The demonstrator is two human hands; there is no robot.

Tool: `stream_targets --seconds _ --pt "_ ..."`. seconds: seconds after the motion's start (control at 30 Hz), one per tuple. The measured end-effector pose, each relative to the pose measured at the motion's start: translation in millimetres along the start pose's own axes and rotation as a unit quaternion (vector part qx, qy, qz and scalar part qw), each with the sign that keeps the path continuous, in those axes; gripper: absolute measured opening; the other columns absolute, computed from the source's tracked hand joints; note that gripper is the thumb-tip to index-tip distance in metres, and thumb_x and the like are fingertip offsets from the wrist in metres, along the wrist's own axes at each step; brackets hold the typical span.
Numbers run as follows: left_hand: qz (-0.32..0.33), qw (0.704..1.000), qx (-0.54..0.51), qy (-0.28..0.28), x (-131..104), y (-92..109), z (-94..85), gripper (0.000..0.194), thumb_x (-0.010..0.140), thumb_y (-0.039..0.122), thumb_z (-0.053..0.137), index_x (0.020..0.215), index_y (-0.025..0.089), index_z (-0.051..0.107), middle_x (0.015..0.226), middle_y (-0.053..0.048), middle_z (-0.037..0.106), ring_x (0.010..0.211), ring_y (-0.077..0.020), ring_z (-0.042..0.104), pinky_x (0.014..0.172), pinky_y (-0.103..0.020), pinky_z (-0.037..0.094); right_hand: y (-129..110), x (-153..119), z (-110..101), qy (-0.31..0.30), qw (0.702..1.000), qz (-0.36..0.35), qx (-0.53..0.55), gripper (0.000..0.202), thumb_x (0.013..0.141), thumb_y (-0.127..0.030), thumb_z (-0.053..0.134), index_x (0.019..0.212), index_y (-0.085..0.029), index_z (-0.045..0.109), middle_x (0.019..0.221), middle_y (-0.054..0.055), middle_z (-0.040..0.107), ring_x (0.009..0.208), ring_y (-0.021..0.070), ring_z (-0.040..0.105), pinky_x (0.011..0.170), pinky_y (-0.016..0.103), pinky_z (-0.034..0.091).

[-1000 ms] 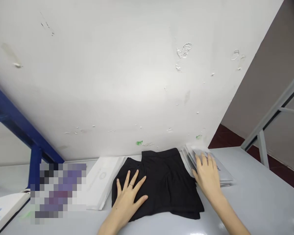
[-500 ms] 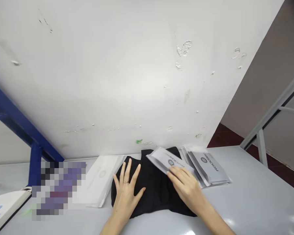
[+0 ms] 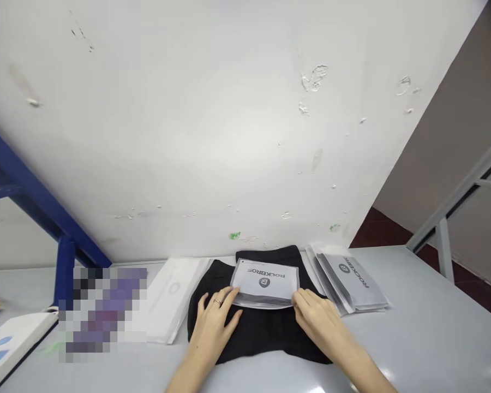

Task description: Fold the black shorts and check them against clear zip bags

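Holding a grey packet (image 3: 265, 284) by its near corners, left hand (image 3: 213, 322) and right hand (image 3: 317, 319). Lay upon black folded garment (image 3: 257, 327) on table (image 3: 425, 338). Beside, packet stack (image 3: 352, 278).

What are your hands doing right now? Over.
Left hand and right hand both gripping the near edge of the grey branded plastic bag. Bag lies flat on the folded black garment. Nothing on top of it.
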State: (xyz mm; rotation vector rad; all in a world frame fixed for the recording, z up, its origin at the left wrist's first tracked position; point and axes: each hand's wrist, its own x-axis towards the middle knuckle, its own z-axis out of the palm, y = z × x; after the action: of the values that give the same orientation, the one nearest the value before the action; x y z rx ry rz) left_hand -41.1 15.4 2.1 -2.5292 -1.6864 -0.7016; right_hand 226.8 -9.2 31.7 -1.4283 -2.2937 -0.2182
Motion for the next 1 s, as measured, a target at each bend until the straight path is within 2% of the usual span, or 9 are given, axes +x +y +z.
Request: stream_targets --seconds 0.13,0.3,0.4,0.53,0.6,0.7,0.8,0.9,1.0 --pt "-0.008 0.999 -0.016 0.046 0.4 -3.0 -5.7 0.041 0.090 0.020 0.044 0.129 0.029 0.051 0.126 -0.006 0.060 0.104 -0.0220 0.062 0.088 -0.039 0.048 -6.6 1.1 -0.3 0.099 0.989 -0.038 0.099 0.022 0.091 -0.005 0.035 0.085 -0.020 0.050 0.075 0.003 0.058 0.074 0.0172 0.064 0.058 0.026 0.050" --pt "-0.026 0.993 -0.103 0.042 2.7 -17.1 -17.4 0.049 0.091 0.027 0.045 0.139 0.036 0.039 0.143 0.001 0.046 0.122 -0.0214 0.054 0.094 -0.034 0.051 -18.0 0.5 -0.6 0.171 0.960 -0.117 0.186 0.021 0.089 -0.001 0.042 0.097 -0.017 0.054 0.087 0.008 0.066 0.094 0.0199 0.067 0.083 0.028 0.055" --pt "-0.002 0.988 -0.155 0.029 5.3 -21.3 -29.1 0.037 0.092 0.028 0.045 0.127 0.036 0.055 0.139 0.003 0.051 0.122 -0.0211 0.054 0.099 -0.035 0.049 -20.9 -0.6 3.1 0.194 0.948 -0.131 0.215 0.024 0.088 0.000 0.045 0.101 -0.016 0.056 0.097 0.011 0.068 0.097 0.0206 0.066 0.084 0.029 0.057" --pt "0.017 0.977 -0.200 0.071 5.7 -24.1 -39.4 0.031 0.092 0.030 0.047 0.116 0.033 0.065 0.130 0.003 0.060 0.116 -0.0214 0.059 0.098 -0.035 0.050 -18.9 -0.3 12.2 0.220 0.939 -0.111 0.241 0.029 0.089 -0.001 0.043 0.107 -0.018 0.057 0.111 0.011 0.067 0.104 0.0212 0.065 0.087 0.033 0.057" --pt "0.015 0.979 -0.185 0.080 4.9 -28.3 -38.3 0.031 0.091 0.030 0.047 0.118 0.033 0.063 0.133 0.003 0.057 0.117 -0.0216 0.058 0.099 -0.036 0.049 -16.7 -0.1 18.6 0.217 0.940 -0.089 0.247 0.028 0.091 -0.004 0.043 0.109 -0.020 0.057 0.113 0.009 0.067 0.105 0.0208 0.065 0.088 0.034 0.057" --pt "0.021 0.992 -0.121 0.032 4.0 -36.2 -31.6 0.034 0.088 0.024 0.049 0.117 0.034 0.064 0.132 0.003 0.058 0.120 -0.0246 0.056 0.098 -0.041 0.050 -13.4 -0.9 28.8 0.172 0.950 -0.056 0.256 0.021 0.093 -0.011 0.043 0.103 -0.020 0.060 0.103 0.008 0.069 0.098 0.0195 0.067 0.084 0.031 0.058" --pt "0.012 1.000 -0.023 0.013 3.8 -37.2 -28.2 0.042 0.082 0.012 0.049 0.111 0.037 0.067 0.142 0.002 0.047 0.137 -0.0350 0.031 0.103 -0.062 0.035 -11.5 -2.0 35.6 0.139 0.959 -0.028 0.246 0.018 0.094 -0.013 0.043 0.092 -0.019 0.060 0.086 0.006 0.067 0.083 0.0176 0.068 0.070 0.028 0.057" --pt "0.015 1.000 0.008 0.018 3.4 -25.3 -29.8 0.049 0.079 0.006 0.047 0.113 0.036 0.065 0.151 0.001 0.032 0.142 -0.0376 0.012 0.104 -0.072 0.019 -11.5 -2.2 36.7 0.140 0.965 -0.009 0.223 0.018 0.094 -0.015 0.045 0.082 -0.018 0.058 0.074 0.003 0.062 0.068 0.0154 0.062 0.060 0.027 0.051" --pt "0.058 0.998 -0.020 0.004 1.2 -2.9 -26.9 0.043 0.080 0.011 0.051 0.116 0.034 0.062 0.150 0.000 0.034 0.142 -0.0348 0.014 0.107 -0.069 0.021 -13.4 -2.1 34.8 0.117 0.967 -0.031 0.225 0.019 0.095 -0.016 0.044 0.080 -0.019 0.055 0.072 0.003 0.059 0.064 0.0144 0.059 0.057 0.025 0.047"
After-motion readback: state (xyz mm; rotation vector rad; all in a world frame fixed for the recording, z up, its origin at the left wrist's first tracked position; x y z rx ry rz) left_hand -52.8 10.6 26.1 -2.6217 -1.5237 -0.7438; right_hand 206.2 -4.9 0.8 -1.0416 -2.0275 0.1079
